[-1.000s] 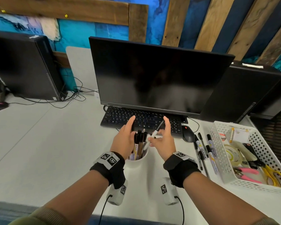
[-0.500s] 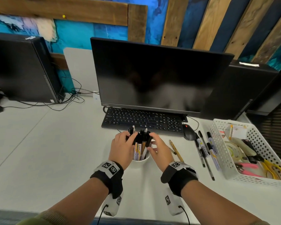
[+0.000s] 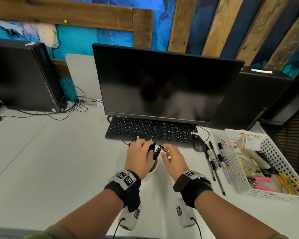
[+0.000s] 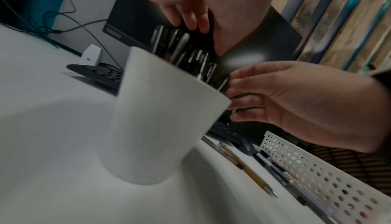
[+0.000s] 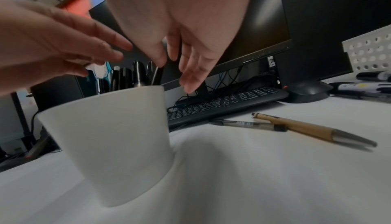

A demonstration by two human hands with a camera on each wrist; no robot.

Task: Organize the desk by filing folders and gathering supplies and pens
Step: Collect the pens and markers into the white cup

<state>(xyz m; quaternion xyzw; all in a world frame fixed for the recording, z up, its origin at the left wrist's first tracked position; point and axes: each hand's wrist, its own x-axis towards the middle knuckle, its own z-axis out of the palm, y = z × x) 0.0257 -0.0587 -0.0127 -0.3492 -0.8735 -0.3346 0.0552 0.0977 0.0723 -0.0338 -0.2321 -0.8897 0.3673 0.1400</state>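
**Both hands over the pen cup**

Our left hand [image 3: 139,155] and right hand [image 3: 173,156] hover with relaxed, spread fingers, clasping nothing, over the pens [image 5: 138,75] standing in the white cup [image 5: 112,137]. Two loose pens [image 5: 296,127] lie on the table [image 3: 50,169] beside it; markers [image 3: 214,157] crowd the basket [image 3: 235,169], keyboard [image 3: 150,130] just beyond.

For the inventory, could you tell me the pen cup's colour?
The cup is plain white, clearest in the right wrist view.
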